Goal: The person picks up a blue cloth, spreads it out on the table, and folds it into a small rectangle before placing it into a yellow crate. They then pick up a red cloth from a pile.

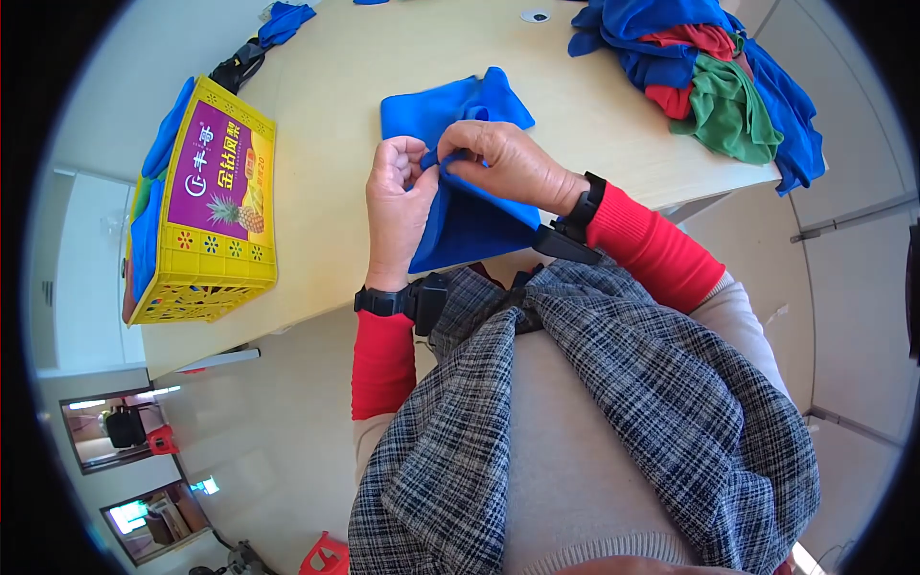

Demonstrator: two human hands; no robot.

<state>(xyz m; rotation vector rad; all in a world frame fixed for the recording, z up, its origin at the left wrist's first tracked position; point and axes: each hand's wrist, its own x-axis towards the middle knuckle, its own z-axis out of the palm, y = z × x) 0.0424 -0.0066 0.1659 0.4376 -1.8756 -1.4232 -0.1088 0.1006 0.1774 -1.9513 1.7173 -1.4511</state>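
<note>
left hand: the left hand [398, 196] comes up from below, with its thumb and bent fingers closed on a bit of the blue cloth [431, 107].
right hand: the right hand [508, 165] reaches in from the right side and pinches the same cloth between its thumb and fingers.
both hands: they are close together, fingertips meeting at one small fold. i cannot tell if skin touches skin there.
blue cloth: it is on the table [326, 105], in the middle, right by the edge near the person. the back part lies mostly flat, with a corner sticking up. the front part is darker and spreads out under the hands.
wrists: there is a black band [381, 303] with a little black box on the left wrist, and another black band [586, 201] with a box on the right one.
sleeves: a red cuff [383, 369] covers the left forearm and a red cuff [652, 247] covers the right one.
clothes: the person wears a checked jacket [450, 422] over a pale grey top [585, 450].
yellow crate: on the left of the table stands a yellow crate [201, 292]. its side has a purple sign [206, 168] with a pineapple picture. blue and green cloths poke out of it.
cloth heap: a messy heap of cloths [661, 57], blue, red and green, sits at the far right, and some hangs over the edge.
floor: a red stool [326, 556] shows low down on the left, cut off by the rim.
</note>
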